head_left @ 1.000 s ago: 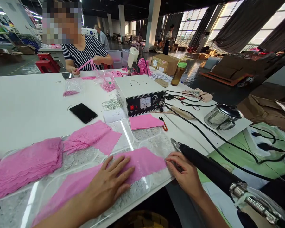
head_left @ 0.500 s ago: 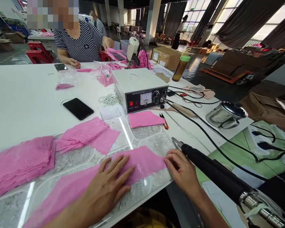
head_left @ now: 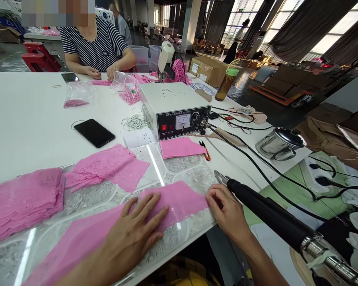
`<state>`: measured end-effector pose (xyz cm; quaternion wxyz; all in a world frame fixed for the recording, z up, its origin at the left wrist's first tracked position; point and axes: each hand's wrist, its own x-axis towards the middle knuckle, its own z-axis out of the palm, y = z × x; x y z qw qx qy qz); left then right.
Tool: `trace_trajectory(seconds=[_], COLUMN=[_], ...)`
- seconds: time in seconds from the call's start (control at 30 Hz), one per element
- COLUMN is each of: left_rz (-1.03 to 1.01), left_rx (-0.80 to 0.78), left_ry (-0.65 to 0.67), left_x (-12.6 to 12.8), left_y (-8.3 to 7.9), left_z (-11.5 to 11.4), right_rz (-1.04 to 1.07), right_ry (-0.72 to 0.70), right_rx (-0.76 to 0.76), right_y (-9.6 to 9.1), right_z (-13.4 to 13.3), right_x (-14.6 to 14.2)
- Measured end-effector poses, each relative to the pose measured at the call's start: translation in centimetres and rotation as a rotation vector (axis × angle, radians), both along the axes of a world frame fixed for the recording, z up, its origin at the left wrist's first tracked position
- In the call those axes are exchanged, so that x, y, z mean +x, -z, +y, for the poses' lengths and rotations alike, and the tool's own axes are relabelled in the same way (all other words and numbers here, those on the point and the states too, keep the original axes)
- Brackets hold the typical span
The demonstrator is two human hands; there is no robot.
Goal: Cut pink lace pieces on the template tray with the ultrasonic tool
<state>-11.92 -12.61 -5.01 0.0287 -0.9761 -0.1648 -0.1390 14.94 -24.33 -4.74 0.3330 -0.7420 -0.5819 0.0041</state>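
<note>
A pink fabric piece (head_left: 181, 201) lies flat along the near table edge, running left beneath my left forearm. My left hand (head_left: 141, 222) rests on it with fingers spread. At its right tip, my right hand (head_left: 225, 206) pinches the fabric's corner between thumb and fingers. Just beyond that hand lies a black-handled tool with a metal tip (head_left: 262, 210), slanting down to the right; the hand does not grip its handle. A smaller pink template-like piece (head_left: 181, 147) sits in front of the control box (head_left: 181, 115), with orange-handled thread snips (head_left: 206, 151) at its right end.
Stacked pink fabric (head_left: 24, 202) and a loose pink pile (head_left: 107, 167) lie at left. Beyond are a phone (head_left: 94, 132), rubber bands (head_left: 135, 122) and a bottle (head_left: 226, 84). Black cables (head_left: 247, 155) cross the right side near a metal-lidded glass pot (head_left: 282, 143). A co-worker (head_left: 98, 51) sits opposite.
My hands and the fabric stay almost still. The view shifts slightly. The co-worker's raised hand, which held pink strips, has come down to the table near the plastic bag.
</note>
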Motion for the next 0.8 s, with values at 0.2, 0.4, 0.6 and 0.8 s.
trace_trajectory(seconds=[0.2,0.4,0.6,0.8], left_rz=[-0.014,-0.001,0.0,0.011], left_rx=[0.004,0.03,0.028,0.039], left_ry=[0.031,0.004,-0.021,-0.016], left_x=[0.04,-0.15,-0.11,-0.06], left_y=[-0.05,-0.19,-0.52,-0.66], left_z=[0.25,0.07,-0.16,-0.26], right_rz=[0.011,0.001,-0.028,0.001], right_ry=[0.037,0.041,0.036,0.028], right_rx=[-0.007,-0.014,-0.002,0.03], right_y=[-0.03,0.15,0.3,0.1], right_z=[0.34,0.47,0.42,0.64], right_x=[0.1,0.14,0.13,0.22])
